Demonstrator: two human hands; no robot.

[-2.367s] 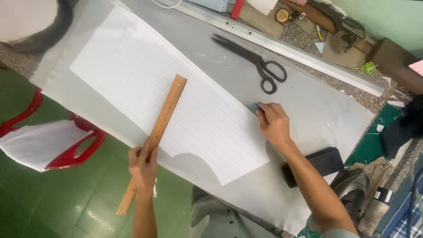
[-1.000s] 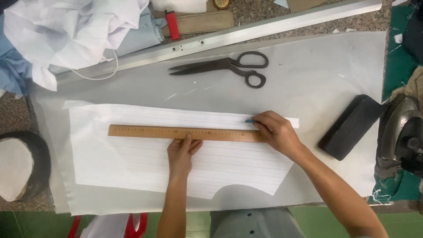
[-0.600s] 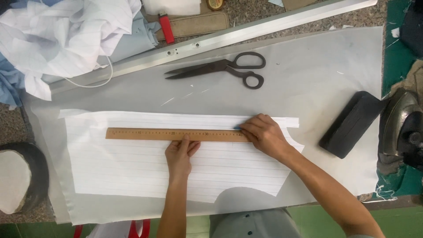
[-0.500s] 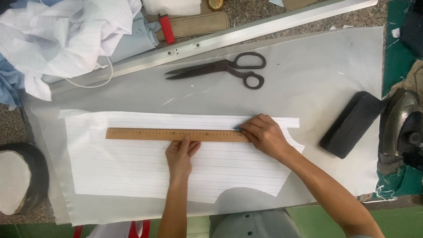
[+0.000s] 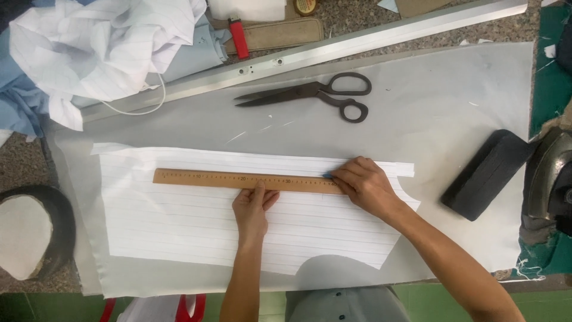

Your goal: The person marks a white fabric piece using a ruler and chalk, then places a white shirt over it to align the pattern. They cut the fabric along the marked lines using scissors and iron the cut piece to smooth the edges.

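Pressing the stiff wooden ruler (image 5: 247, 179) flat with our left hand (image 5: 253, 206), fingers spread; right hand (image 5: 364, 186) is pinching a blue marker at its end on limp, slippery fabric (image 5: 196, 220).

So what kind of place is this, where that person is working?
Probably a sewing or tailoring workshop. A cut piece of white striped fabric lies on the table under a wooden ruler, big black scissors lie nearby, and more cloth is piled in the corner.
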